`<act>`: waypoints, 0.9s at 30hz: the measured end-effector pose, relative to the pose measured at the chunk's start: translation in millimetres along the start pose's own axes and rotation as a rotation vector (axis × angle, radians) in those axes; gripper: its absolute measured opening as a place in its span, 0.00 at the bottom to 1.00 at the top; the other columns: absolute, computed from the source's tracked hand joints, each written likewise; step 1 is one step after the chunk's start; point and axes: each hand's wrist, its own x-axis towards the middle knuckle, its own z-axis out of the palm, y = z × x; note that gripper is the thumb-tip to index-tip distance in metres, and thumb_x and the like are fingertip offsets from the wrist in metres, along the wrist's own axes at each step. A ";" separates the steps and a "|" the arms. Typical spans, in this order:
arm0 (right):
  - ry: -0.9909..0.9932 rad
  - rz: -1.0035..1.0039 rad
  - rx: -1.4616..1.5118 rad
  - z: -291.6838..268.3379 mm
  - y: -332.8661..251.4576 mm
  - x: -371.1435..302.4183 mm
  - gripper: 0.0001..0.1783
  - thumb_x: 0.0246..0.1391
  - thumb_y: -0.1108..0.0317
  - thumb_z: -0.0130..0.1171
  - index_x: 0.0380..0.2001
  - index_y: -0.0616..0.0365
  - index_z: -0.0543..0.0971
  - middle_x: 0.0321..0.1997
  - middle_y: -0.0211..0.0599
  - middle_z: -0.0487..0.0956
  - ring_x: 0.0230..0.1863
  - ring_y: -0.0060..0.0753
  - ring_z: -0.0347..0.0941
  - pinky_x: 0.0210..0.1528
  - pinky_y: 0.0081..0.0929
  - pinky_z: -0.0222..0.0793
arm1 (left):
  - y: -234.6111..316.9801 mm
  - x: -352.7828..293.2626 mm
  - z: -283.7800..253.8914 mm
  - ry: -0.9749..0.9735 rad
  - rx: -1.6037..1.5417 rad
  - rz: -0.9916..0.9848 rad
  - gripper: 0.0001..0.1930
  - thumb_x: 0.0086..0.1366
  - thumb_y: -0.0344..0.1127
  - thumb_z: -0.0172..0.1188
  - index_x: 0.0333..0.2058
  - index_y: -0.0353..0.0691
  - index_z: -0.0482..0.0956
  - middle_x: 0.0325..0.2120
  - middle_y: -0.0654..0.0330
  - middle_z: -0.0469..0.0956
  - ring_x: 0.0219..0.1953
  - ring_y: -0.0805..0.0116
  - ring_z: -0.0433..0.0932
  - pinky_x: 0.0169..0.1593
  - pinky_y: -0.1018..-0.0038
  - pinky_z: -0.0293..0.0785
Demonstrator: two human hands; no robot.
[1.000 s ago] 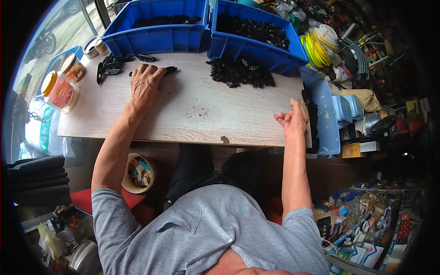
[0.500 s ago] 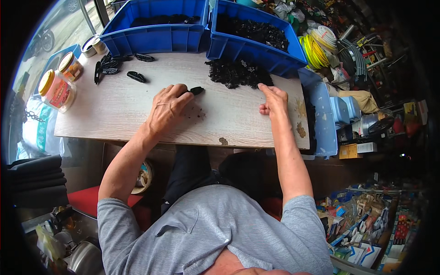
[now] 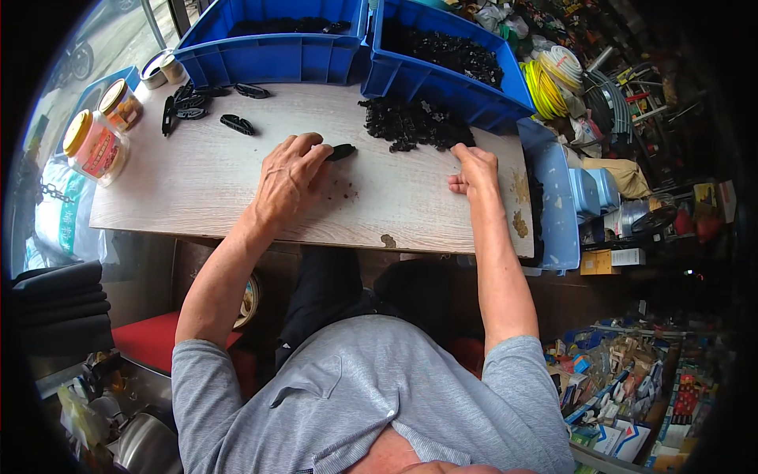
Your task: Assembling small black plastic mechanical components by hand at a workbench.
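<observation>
One yellow-lidded jar [image 3: 99, 154] stands at the far left of the pale table [image 3: 395, 215], with a second jar [image 3: 120, 111] just beyond it, then a pair of round tins [image 3: 172, 73] up by the corner. Moving right, here's a cluster of black oval pieces [image 3: 188, 103], lying against one another. A slanted piece [image 3: 238, 124] lies apart on the wood, nearer the person, and a lone piece [image 3: 253, 92] rests close to the left blue bin [image 3: 272, 63], dark stuff in its bottom.

Now the left hand [image 3: 290, 174], low over the table, fingers curled in: it's pinching a black oval piece [image 3: 343, 152] at the thumb side, the free end poking out to the right, the remainder hidden by the hand. Dark specks [image 3: 345, 190] dot the wood just nearer the person.

On to the pile of small black parts [image 3: 412, 125], loose on the table, right in front of the right blue bin [image 3: 450, 77], itself well filled with black bits. And the right hand [image 3: 477, 172] is there, leading fingertips at the pile's right edge, other digits tucked in; whether they pinch anything, I cannot tell. Out beyond, a yellow coil [image 3: 545, 91], and alongside the table's end, a pale blue bin [image 3: 557, 207].
</observation>
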 end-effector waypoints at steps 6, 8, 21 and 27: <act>-0.069 -0.024 0.128 -12.3 11.8 -14.2 0.17 0.55 0.61 0.59 0.39 0.65 0.76 0.11 0.32 0.66 0.15 0.32 0.72 0.17 0.29 0.74 | 11.3 1.5 -8.6 0.132 -0.072 -0.029 0.13 0.55 0.25 0.66 0.40 0.39 0.79 0.38 0.55 0.80 0.38 0.55 0.79 0.41 0.65 0.77; -0.097 -0.049 0.150 -16.8 20.6 -18.6 0.17 0.56 0.60 0.58 0.39 0.65 0.75 0.10 0.31 0.65 0.15 0.32 0.72 0.17 0.30 0.75 | 35.7 -8.0 2.2 0.157 -0.245 -0.131 0.12 0.55 0.24 0.66 0.39 0.37 0.80 0.38 0.54 0.80 0.38 0.55 0.80 0.41 0.66 0.77; -0.533 -0.246 0.229 9.8 41.4 -70.9 0.13 0.59 0.61 0.57 0.28 0.60 0.77 0.10 0.28 0.66 0.09 0.23 0.60 0.15 0.29 0.70 | 103.1 14.4 68.5 -0.029 -0.969 -0.566 0.12 0.66 0.30 0.61 0.47 0.33 0.79 0.37 0.58 0.83 0.37 0.73 0.81 0.40 0.78 0.77; -0.527 -0.184 0.318 16.7 38.7 -86.8 0.13 0.61 0.62 0.55 0.28 0.61 0.78 0.09 0.28 0.65 0.09 0.21 0.59 0.15 0.25 0.68 | 100.6 14.6 61.4 -0.061 -1.268 -0.734 0.12 0.68 0.33 0.59 0.45 0.30 0.78 0.32 0.58 0.82 0.36 0.72 0.81 0.41 0.75 0.78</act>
